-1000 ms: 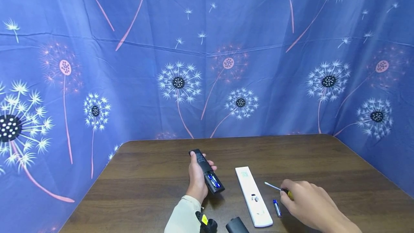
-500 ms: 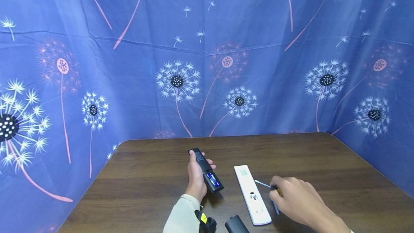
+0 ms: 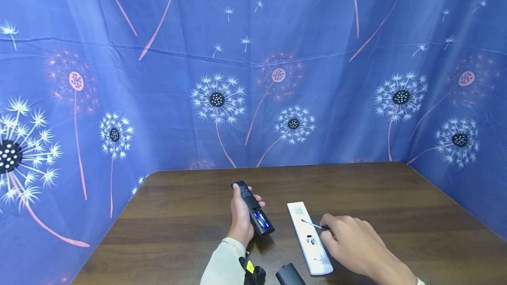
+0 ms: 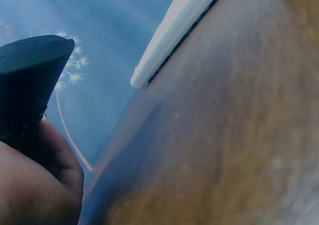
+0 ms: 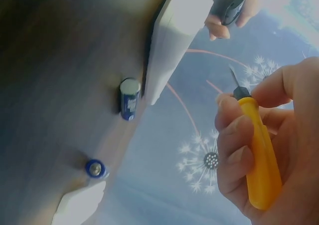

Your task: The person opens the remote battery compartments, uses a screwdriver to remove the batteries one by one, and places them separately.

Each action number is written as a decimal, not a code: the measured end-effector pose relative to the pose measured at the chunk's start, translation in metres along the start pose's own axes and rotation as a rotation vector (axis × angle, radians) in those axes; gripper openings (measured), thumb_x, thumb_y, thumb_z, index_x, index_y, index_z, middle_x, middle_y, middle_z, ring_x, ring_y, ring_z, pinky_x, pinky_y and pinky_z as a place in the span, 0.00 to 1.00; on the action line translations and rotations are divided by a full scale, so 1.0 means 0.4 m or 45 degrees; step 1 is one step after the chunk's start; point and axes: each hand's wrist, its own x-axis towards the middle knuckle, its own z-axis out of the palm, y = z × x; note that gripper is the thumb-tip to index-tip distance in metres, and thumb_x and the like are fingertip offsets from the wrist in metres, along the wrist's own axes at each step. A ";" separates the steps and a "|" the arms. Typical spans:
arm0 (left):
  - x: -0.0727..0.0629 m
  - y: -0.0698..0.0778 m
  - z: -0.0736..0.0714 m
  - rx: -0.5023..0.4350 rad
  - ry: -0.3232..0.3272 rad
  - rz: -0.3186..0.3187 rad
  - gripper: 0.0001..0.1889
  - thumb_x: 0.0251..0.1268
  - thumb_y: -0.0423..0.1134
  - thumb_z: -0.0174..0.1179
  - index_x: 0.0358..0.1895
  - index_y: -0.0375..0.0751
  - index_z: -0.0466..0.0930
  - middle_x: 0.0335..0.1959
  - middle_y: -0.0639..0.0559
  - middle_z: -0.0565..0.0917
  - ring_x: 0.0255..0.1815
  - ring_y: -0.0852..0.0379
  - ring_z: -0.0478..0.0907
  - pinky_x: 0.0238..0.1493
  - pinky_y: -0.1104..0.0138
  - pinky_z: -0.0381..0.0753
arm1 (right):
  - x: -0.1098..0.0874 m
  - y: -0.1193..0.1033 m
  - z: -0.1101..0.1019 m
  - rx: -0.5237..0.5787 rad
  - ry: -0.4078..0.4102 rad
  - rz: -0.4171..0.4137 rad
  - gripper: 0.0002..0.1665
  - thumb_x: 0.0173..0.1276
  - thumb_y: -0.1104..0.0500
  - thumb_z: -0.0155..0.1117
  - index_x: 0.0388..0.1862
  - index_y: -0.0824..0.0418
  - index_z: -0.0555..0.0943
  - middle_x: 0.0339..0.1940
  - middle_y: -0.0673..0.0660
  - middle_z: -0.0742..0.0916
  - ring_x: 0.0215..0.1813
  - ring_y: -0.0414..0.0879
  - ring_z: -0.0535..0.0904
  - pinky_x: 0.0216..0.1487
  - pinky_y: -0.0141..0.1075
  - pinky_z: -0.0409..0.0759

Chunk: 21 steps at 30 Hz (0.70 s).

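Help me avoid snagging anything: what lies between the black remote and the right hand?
From the black remote, the head view shows bare table, then the long white piece, overlapped by the screwdriver in the right hand.

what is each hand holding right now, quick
Left hand: closed, holding the black remote.
Right hand: closed, holding the yellow screwdriver.

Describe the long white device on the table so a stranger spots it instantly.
Find the brown table below the blue dandelion curtain. In the head view, look between the black remote and the right grip for a long device. Its white casing and green printed square at the far end set it apart from the black remote.
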 end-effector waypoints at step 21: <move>0.000 0.007 0.006 0.000 0.007 -0.012 0.40 0.78 0.67 0.30 0.70 0.32 0.61 0.31 0.47 0.79 0.26 0.55 0.82 0.41 0.59 0.79 | 0.013 -0.037 0.025 0.001 0.010 -0.091 0.03 0.67 0.54 0.63 0.35 0.49 0.83 0.14 0.35 0.66 0.17 0.31 0.57 0.17 0.31 0.56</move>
